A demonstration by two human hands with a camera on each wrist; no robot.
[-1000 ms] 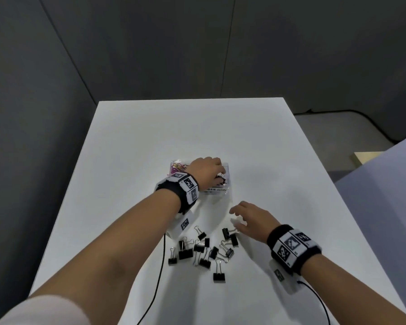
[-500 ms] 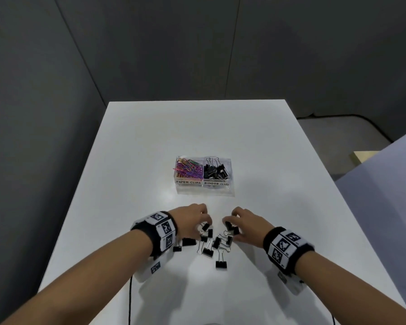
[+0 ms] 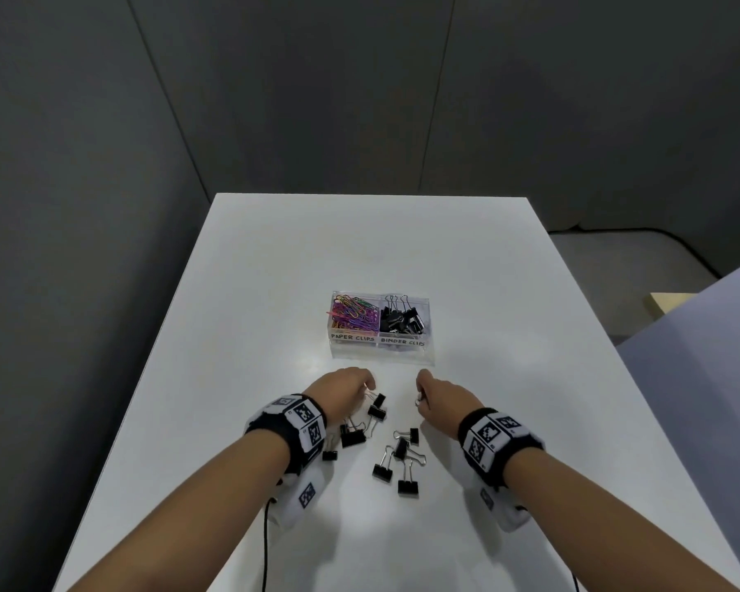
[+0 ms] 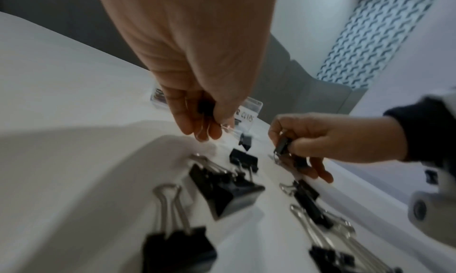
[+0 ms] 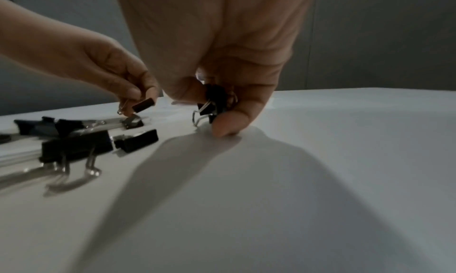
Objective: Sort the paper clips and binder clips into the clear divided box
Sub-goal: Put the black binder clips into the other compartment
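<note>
Both hands pinching binder clips by their wire handles for easy lifting: left hand [image 3: 346, 388], right hand [image 3: 443, 395]. Clear divided box [image 3: 381, 340] just beyond fingertips; loose clips [image 3: 396, 457] scattered behind, near wrists.

White table [image 3: 274, 271] against dark grey wall panels [image 3: 317, 100]. Black cable [image 3: 697, 254] on floor far right; pale lavender surface [image 3: 710, 356] at right edge.
</note>
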